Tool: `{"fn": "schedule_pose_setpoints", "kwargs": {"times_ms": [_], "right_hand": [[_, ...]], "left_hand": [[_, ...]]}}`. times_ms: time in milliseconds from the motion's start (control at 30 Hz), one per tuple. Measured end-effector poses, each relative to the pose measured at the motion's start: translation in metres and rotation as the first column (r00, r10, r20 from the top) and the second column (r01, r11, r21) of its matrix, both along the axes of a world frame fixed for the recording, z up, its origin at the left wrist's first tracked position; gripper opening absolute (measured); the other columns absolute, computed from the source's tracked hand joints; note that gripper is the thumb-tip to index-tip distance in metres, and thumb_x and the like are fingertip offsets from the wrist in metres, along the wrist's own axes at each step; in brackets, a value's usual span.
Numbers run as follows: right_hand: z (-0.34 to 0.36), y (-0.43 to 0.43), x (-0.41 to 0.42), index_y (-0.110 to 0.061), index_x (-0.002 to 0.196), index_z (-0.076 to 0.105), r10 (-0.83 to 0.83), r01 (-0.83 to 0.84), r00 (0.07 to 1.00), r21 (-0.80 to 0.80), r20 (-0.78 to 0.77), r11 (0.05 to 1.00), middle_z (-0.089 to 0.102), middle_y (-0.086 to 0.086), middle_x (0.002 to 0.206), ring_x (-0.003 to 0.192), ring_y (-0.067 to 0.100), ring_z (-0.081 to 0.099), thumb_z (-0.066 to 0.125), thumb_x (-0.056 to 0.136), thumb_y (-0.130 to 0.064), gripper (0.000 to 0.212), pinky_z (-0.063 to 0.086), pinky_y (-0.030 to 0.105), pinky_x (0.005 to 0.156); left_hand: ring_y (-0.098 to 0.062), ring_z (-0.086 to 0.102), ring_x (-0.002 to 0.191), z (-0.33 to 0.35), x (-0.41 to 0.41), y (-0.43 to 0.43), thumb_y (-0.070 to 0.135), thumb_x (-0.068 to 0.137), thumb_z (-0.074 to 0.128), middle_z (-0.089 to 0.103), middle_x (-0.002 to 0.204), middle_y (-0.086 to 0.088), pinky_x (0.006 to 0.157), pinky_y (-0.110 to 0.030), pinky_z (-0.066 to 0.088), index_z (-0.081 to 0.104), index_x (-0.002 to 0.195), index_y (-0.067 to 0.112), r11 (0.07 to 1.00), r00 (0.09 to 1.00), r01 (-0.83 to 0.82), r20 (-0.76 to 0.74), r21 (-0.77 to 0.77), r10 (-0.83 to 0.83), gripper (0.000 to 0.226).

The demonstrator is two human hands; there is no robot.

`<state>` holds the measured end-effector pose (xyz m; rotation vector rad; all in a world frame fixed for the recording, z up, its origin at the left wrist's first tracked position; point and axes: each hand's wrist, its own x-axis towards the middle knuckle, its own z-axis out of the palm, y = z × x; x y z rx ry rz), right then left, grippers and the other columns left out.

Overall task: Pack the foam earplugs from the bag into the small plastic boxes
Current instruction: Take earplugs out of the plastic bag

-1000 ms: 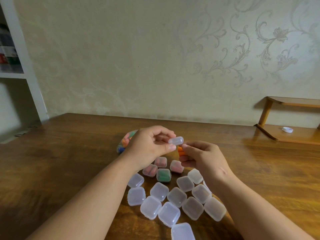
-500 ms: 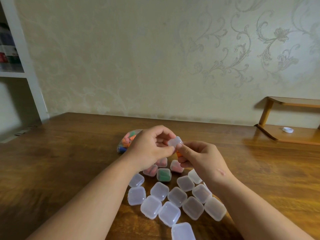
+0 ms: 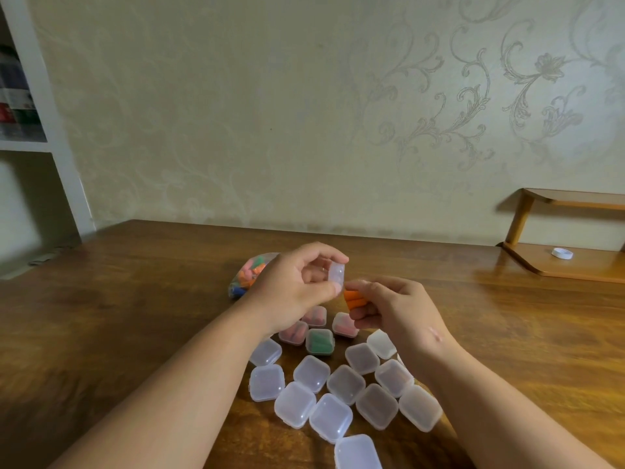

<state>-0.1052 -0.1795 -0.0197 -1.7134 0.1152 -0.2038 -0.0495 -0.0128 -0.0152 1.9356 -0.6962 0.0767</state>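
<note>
Earplugs (image 3: 355, 299), two orange ones, are pinched in my right hand (image 3: 402, 309) fingers, just beside the small box (image 3: 337, 273) my left hand (image 3: 297, 286) clamps above the bench (image 3: 135, 299); I'd get its lid wide, then push both in lengthwise

the brown wood counter (image 3: 135, 316) holds a bag of earplugs (image 3: 248, 275). full boxes (image 3: 319, 341) lie just in front of the bag, empty boxes (image 3: 345, 384) further in front.
</note>
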Motion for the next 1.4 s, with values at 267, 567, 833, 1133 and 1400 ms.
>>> {"fn": "schedule_pose_setpoints", "kwargs": {"times_ms": [267, 567, 833, 1133, 1400], "right_hand": [[0.0025, 0.0014, -0.0026, -0.021, 0.090, 0.073, 0.011, -0.012, 1.000, -0.011, -0.009, 1.000, 0.072, 0.003, 0.076, 0.069, 0.013, 0.067, 0.063, 0.093, -0.027, 0.012, 0.057, 0.022, 0.065], [0.0011, -0.0004, -0.0018, -0.021, 0.085, 0.073, -0.015, 0.016, 0.999, -0.025, 0.037, 1.000, 0.071, 0.001, 0.070, 0.066, 0.013, 0.065, 0.064, 0.092, -0.024, 0.012, 0.056, 0.026, 0.066], [0.0015, 0.0007, -0.0029, -0.019, 0.086, 0.074, 0.010, -0.008, 1.000, -0.072, 0.027, 0.997, 0.070, 0.001, 0.071, 0.064, 0.008, 0.064, 0.064, 0.092, -0.031, 0.017, 0.053, 0.021, 0.062], [0.0008, -0.0003, -0.0009, -0.022, 0.086, 0.074, 0.036, -0.034, 0.999, -0.087, 0.030, 0.996, 0.072, -0.003, 0.069, 0.062, 0.006, 0.065, 0.066, 0.091, -0.028, 0.011, 0.056, 0.022, 0.063], [-0.0012, -0.0005, 0.0002, -0.022, 0.087, 0.075, 0.047, -0.041, 0.998, -0.148, 0.037, 0.988, 0.074, 0.001, 0.073, 0.066, 0.012, 0.068, 0.058, 0.093, -0.039, 0.025, 0.059, 0.029, 0.069]], "left_hand": [[-0.010, 0.066, 0.111, -0.0013, 0.0049, 0.0010, 0.007, 0.093, 0.065, 0.072, 0.115, 0.011, 0.094, -0.032, 0.054, 0.062, 0.112, 0.040, 0.987, 0.977, 0.051, -0.199, -0.154, -0.082, 0.038], [0.003, 0.063, 0.108, -0.0031, 0.0022, 0.0011, -0.001, 0.090, 0.066, 0.069, 0.113, 0.019, 0.082, -0.020, 0.057, 0.064, 0.115, 0.039, 0.994, 0.990, 0.042, -0.133, -0.098, -0.055, 0.047], [-0.001, 0.061, 0.114, -0.0014, 0.0014, 0.0003, -0.003, 0.096, 0.057, 0.066, 0.120, 0.021, 0.087, -0.020, 0.053, 0.070, 0.111, 0.049, 0.991, 0.989, 0.032, -0.136, -0.129, -0.050, 0.055], [-0.003, 0.066, 0.107, -0.0021, 0.0039, -0.0016, 0.007, 0.090, 0.070, 0.070, 0.112, 0.014, 0.083, -0.022, 0.057, 0.069, 0.106, 0.037, 0.991, 0.994, -0.032, -0.108, -0.129, 0.018, 0.034], [-0.002, 0.066, 0.104, -0.0004, -0.0014, -0.0026, 0.016, 0.083, 0.078, 0.069, 0.112, 0.018, 0.087, -0.031, 0.061, 0.064, 0.108, 0.047, 0.999, 0.999, -0.045, 0.002, -0.008, 0.045, 0.043]]}}
